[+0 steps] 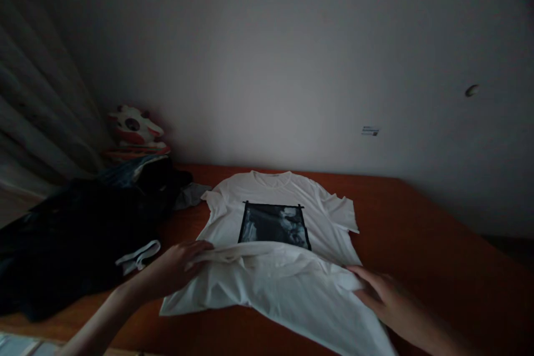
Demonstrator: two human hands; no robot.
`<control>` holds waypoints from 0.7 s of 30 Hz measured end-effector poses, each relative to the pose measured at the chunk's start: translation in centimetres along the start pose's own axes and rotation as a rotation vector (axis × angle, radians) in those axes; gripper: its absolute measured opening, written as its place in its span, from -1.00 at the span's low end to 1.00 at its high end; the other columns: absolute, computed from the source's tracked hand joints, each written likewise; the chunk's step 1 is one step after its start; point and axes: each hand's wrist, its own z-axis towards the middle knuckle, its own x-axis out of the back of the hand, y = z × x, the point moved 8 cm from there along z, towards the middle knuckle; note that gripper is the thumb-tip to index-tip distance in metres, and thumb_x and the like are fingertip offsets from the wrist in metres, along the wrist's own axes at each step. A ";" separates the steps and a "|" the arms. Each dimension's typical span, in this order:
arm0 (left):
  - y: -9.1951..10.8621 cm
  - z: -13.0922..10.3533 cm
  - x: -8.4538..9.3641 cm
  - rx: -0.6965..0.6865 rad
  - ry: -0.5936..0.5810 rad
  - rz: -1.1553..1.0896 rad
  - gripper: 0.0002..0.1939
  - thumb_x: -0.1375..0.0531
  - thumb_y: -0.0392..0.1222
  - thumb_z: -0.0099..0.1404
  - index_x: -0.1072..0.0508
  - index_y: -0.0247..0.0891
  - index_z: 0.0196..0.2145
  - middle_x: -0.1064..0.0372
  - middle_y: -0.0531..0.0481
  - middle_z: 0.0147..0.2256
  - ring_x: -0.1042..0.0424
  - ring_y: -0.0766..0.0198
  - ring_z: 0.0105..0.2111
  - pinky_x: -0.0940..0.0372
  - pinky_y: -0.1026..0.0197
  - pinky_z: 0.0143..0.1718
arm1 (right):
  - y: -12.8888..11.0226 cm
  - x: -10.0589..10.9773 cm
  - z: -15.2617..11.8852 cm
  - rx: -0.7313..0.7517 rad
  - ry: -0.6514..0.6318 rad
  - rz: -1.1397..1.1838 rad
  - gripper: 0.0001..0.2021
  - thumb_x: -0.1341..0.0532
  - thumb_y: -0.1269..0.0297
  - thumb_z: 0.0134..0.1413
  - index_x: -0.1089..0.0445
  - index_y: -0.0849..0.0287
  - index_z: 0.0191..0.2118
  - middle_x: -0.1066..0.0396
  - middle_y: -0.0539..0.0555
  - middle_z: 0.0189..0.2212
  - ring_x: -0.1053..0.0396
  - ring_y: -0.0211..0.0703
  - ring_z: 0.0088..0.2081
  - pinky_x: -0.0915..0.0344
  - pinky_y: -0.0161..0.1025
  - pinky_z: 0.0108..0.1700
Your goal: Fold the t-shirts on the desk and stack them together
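White graphic T-shirt gripped in left hand and right hand; likely mid-fold; next, probably level edges.

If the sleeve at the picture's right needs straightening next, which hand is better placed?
Probably the right hand: it holds the white T-shirt on that side, nearer to that sleeve. The left hand holds the opposite side and would need to reach across.
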 end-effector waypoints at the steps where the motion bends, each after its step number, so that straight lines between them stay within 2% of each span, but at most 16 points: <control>1: 0.2 -0.2 0.5 0.001 0.000 0.002 -0.63 -0.15 -0.02 0.37 -0.51 -0.08 0.08 -0.57 -0.08 -0.01 -0.58 0.08 -0.06 -0.42 0.17 -0.01 | 0.0 0.3 -0.2 -0.009 -0.039 0.007 -0.53 -0.21 -0.06 0.13 -0.50 0.00 0.10 -0.56 0.16 0.03 -0.52 0.13 0.05 -0.41 -0.07 0.10; 3: 0.9 0.5 1.3 -0.007 0.041 0.007 -0.57 -0.16 0.10 0.37 -0.49 -0.09 0.10 -0.53 -0.10 0.05 -0.54 0.06 0.00 -0.40 0.14 0.06 | -0.4 1.1 0.7 0.019 -0.044 0.031 -0.49 -0.25 -0.15 0.11 -0.49 0.00 0.10 -0.55 0.16 0.06 -0.50 0.14 0.06 -0.40 -0.06 0.11; 5: 1.6 2.3 1.5 -0.023 0.136 0.030 -0.54 -0.08 0.14 0.43 -0.48 -0.13 0.11 -0.47 -0.14 0.13 -0.47 0.04 0.10 -0.35 0.06 0.15 | -0.8 2.3 3.0 0.087 0.108 0.035 -0.50 -0.14 -0.17 0.21 -0.47 0.04 0.08 -0.51 0.19 0.09 -0.46 0.13 0.12 -0.34 -0.01 0.19; 8: 2.1 6.1 -0.1 -0.069 0.242 0.135 -0.53 0.00 0.10 0.48 -0.44 -0.15 0.17 -0.31 -0.19 0.28 -0.32 -0.02 0.25 -0.24 -0.11 0.25 | -0.6 3.2 7.0 0.189 0.417 -0.071 -0.50 0.00 -0.06 0.31 -0.38 0.10 0.17 -0.38 0.25 0.23 -0.31 0.09 0.27 -0.19 0.07 0.31; 9: 1.8 7.1 -1.0 -0.075 0.257 0.183 -0.52 -0.02 0.09 0.47 -0.42 -0.14 0.20 -0.26 -0.21 0.31 -0.27 -0.06 0.29 -0.22 -0.17 0.26 | -0.1 2.8 8.3 0.193 0.442 -0.144 -0.49 0.00 -0.04 0.32 -0.34 0.11 0.21 -0.31 0.26 0.29 -0.25 0.10 0.31 -0.16 0.09 0.33; 12: -0.3 8.8 -3.4 -0.031 0.270 0.298 -0.45 -0.11 0.11 0.41 -0.35 -0.13 0.27 -0.16 -0.27 0.36 -0.17 -0.14 0.34 -0.16 -0.26 0.28 | 2.8 1.1 10.6 0.051 0.376 -0.366 -0.43 0.02 0.00 0.33 -0.22 0.17 0.32 -0.21 0.33 0.34 -0.19 0.19 0.35 -0.10 0.25 0.32; 14: -2.3 8.4 -4.0 0.036 0.260 0.337 -0.37 -0.11 0.16 0.39 -0.31 -0.16 0.30 -0.15 -0.31 0.36 -0.15 -0.17 0.35 -0.11 -0.28 0.30 | 4.9 0.7 10.2 -0.031 0.343 -0.477 -0.42 0.06 0.02 0.35 -0.17 0.20 0.35 -0.25 0.36 0.32 -0.23 0.25 0.32 -0.08 0.35 0.29; 17: -4.5 7.1 -3.2 0.145 0.241 0.355 -0.34 -0.05 0.22 0.39 -0.34 -0.21 0.28 -0.20 -0.32 0.33 -0.22 -0.18 0.31 -0.10 -0.28 0.28 | 6.2 1.5 8.6 -0.010 0.362 -0.574 -0.49 0.11 0.02 0.38 -0.31 0.16 0.23 -0.38 0.30 0.22 -0.38 0.25 0.20 -0.13 0.36 0.24; 19: -5.2 6.6 -2.0 0.210 0.255 0.349 -0.39 -0.03 0.20 0.39 -0.41 -0.24 0.19 -0.32 -0.33 0.25 -0.35 -0.18 0.21 -0.18 -0.24 0.22 | 6.4 2.3 8.1 0.010 0.361 -0.584 -0.52 0.13 0.02 0.40 -0.44 0.13 0.03 -0.51 0.25 0.07 -0.49 0.20 0.06 -0.24 0.24 0.17; 21: -5.3 7.0 -0.6 0.259 0.297 0.345 -0.47 -0.03 0.16 0.39 -0.47 -0.25 0.08 -0.41 -0.33 0.13 -0.43 -0.15 0.10 -0.26 -0.17 0.14 | 6.3 3.2 8.6 0.001 0.387 -0.561 -0.52 0.14 0.03 0.41 -0.47 0.11 -0.10 -0.56 0.23 -0.06 -0.53 0.13 -0.05 -0.34 0.07 0.07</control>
